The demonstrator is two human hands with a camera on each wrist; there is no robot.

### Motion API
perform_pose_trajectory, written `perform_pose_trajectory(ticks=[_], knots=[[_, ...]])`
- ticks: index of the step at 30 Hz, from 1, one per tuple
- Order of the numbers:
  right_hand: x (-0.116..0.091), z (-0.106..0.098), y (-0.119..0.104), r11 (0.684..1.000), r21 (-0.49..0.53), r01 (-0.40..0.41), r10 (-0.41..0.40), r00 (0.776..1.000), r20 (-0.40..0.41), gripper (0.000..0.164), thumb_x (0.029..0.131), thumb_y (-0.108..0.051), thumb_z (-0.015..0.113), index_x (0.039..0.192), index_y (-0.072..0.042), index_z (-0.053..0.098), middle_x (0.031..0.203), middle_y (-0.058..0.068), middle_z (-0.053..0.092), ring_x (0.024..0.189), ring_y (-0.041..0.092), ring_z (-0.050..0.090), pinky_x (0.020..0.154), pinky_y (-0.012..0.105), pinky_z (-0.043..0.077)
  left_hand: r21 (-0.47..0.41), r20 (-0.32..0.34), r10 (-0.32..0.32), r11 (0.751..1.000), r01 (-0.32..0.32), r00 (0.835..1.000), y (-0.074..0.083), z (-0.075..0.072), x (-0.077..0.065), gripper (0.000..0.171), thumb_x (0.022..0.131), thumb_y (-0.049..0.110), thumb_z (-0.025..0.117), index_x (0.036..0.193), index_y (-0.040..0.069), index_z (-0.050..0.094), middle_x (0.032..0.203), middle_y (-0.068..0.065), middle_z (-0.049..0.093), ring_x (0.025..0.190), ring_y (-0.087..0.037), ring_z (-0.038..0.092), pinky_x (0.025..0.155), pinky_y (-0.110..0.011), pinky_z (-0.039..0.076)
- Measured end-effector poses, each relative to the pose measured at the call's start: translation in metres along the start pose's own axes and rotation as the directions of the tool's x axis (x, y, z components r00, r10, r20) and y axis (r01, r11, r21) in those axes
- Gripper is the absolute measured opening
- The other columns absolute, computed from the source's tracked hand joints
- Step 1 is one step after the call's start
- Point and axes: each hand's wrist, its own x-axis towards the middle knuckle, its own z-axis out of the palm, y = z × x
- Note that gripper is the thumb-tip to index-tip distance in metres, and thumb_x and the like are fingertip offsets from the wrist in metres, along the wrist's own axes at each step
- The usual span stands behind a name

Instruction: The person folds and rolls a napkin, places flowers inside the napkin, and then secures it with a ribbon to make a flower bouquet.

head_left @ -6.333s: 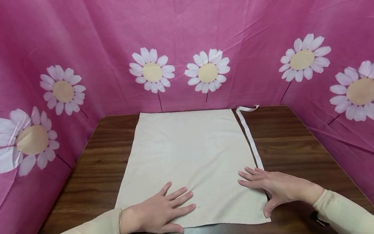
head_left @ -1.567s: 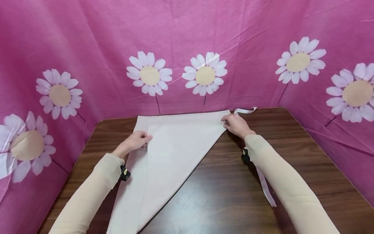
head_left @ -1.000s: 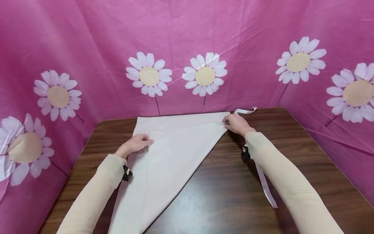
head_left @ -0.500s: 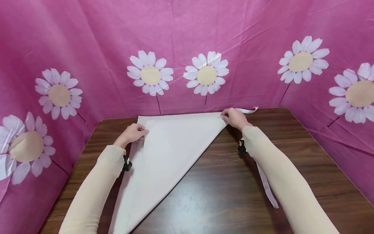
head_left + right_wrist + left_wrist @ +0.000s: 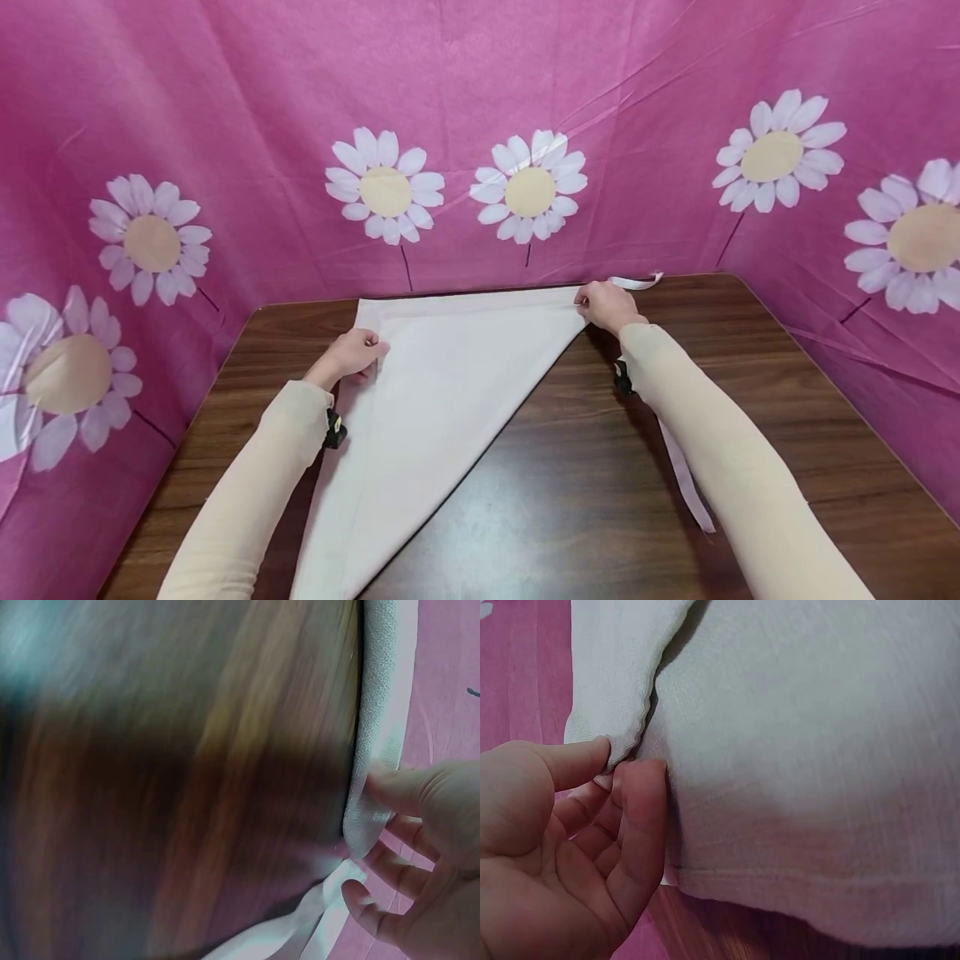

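Toward the far edge of our bench (image 5: 570, 475), our left hand (image 5: 349, 355) and right hand (image 5: 606, 306) both pinch a pale folded cloth (image 5: 442, 400).
On our left, thumb and fingers grip the top layer's edge, nearer the bench's far left corner; on our right they hold the cloth's far right corner. Between them it lies doubled, a strip of lower layer showing along its far and left sides, the slanting fold running toward the near edge and out of view. A white strap (image 5: 634, 284) curls beyond our right hand, more of it beside our right sleeve (image 5: 726, 450). Behind the bench, we see a pink curtain (image 5: 450, 75) printed with daisies.
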Motion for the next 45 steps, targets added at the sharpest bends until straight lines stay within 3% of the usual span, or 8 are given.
perform_pose_trajectory(ticks=[7,13,20,26,29,33,38,45], knots=[[-0.003,-0.006,0.007,1.000,-0.004,-0.027,0.027,1.000,0.010,0.019,0.093,-0.007,0.066,0.109,-0.004,0.075,0.109,0.018,0.071,0.107,0.038,0.063,0.086,0.056,0.051,0.016,0.002,0.049,0.999,-0.049,0.999,0.007,0.002,0.003,0.023,0.105,0.024,0.055,0.095,0.003,0.056,0.073,-0.007,0.057,0.060,-0.016,0.057,0.056,-0.030,0.055],[0.002,-0.014,0.002,0.998,-0.005,-0.055,0.055,0.998,-0.033,0.027,0.094,-0.006,0.057,0.115,-0.006,0.074,0.119,0.023,0.068,0.110,0.046,0.062,0.085,0.060,0.051,0.120,-0.091,0.120,0.987,-0.109,0.989,0.019,-0.017,0.007,0.027,0.105,0.028,0.055,0.106,0.001,0.063,0.069,-0.007,0.059,0.056,-0.020,0.065,0.068,-0.034,0.053],[0.008,-0.018,-0.005,0.999,0.040,-0.020,0.026,0.988,-0.153,0.021,0.097,-0.008,0.060,0.112,-0.004,0.074,0.113,0.022,0.070,0.108,0.046,0.062,0.087,0.061,0.049,0.087,-0.160,0.082,0.994,-0.069,0.984,0.024,-0.035,0.007,0.028,0.103,0.026,0.056,0.109,-0.001,0.063,0.077,-0.009,0.060,0.069,-0.026,0.067,0.072,-0.041,0.059],[0.016,-0.005,-0.003,1.000,0.030,-0.007,0.013,0.977,-0.214,0.021,0.096,-0.012,0.062,0.110,-0.006,0.076,0.113,0.017,0.072,0.109,0.048,0.057,0.086,0.064,0.047,0.179,-0.258,0.094,0.983,-0.048,0.961,0.006,-0.034,0.017,0.031,0.101,0.029,0.055,0.106,0.001,0.067,0.087,-0.014,0.066,0.085,-0.037,0.062,0.078,-0.046,0.049],[0.021,0.002,0.000,0.999,0.034,-0.016,0.022,0.979,-0.203,0.022,0.095,-0.010,0.061,0.109,-0.007,0.077,0.113,0.015,0.072,0.110,0.047,0.057,0.086,0.062,0.048,0.213,-0.286,0.078,0.977,-0.016,0.955,-0.002,-0.031,0.022,0.034,0.100,0.031,0.055,0.110,0.002,0.068,0.100,-0.016,0.067,0.092,-0.037,0.057,0.082,-0.049,0.046],[0.025,0.008,0.003,0.997,0.060,-0.041,0.050,0.986,-0.160,0.022,0.096,-0.009,0.060,0.110,-0.006,0.077,0.113,0.016,0.072,0.111,0.046,0.059,0.086,0.057,0.050,0.196,-0.278,0.038,0.980,0.017,0.960,-0.007,-0.028,0.028,0.035,0.099,0.030,0.055,0.114,0.001,0.068,0.109,-0.018,0.067,0.098,-0.039,0.058,0.087,-0.051,0.046],[0.030,0.009,0.008,0.993,0.095,-0.068,0.079,0.990,-0.118,0.026,0.099,-0.010,0.056,0.118,-0.005,0.075,0.122,0.018,0.069,0.118,0.047,0.055,0.088,0.058,0.050,0.156,-0.311,0.010,0.987,0.040,0.950,-0.005,-0.026,0.035,0.033,0.098,0.028,0.058,0.114,0.002,0.070,0.113,-0.019,0.068,0.101,-0.040,0.060,0.088,-0.053,0.048],[0.032,0.011,0.013,0.992,0.095,-0.078,0.087,0.991,-0.097,0.029,0.100,-0.011,0.055,0.122,-0.005,0.073,0.127,0.018,0.066,0.120,0.050,0.050,0.091,0.061,0.046,0.140,-0.322,0.030,0.990,0.017,0.946,-0.004,-0.029,0.044,0.031,0.098,0.028,0.065,0.112,0.001,0.072,0.109,-0.017,0.069,0.098,-0.037,0.060,0.088,-0.051,0.049]])
